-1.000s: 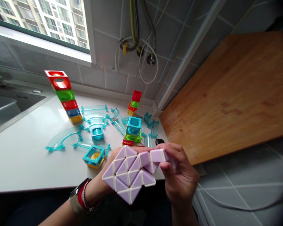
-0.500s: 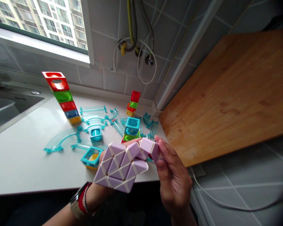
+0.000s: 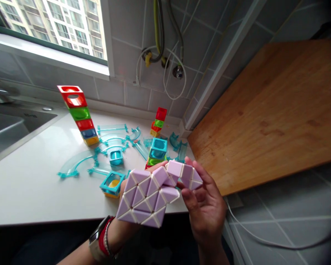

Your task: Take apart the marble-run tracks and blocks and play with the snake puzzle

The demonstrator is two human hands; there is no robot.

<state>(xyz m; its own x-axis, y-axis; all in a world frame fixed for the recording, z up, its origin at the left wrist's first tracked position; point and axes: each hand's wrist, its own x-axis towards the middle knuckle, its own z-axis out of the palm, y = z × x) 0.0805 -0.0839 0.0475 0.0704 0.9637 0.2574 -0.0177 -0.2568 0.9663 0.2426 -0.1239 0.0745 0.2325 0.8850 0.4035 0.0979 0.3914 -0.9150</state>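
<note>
Your left hand [image 3: 127, 191] grips the folded body of the lilac twist puzzle [image 3: 151, 195] from behind, above the desk's [image 3: 30, 191] near edge. Its free tail runs rightward into your right hand [image 3: 206, 206], whose fingers pinch the end segments.

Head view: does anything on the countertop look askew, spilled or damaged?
The tall block tower near the sink leans left, though the wide lens may cause that. Clear blue track pieces lie scattered loose on the countertop. Nothing looks spilled or broken.
</note>
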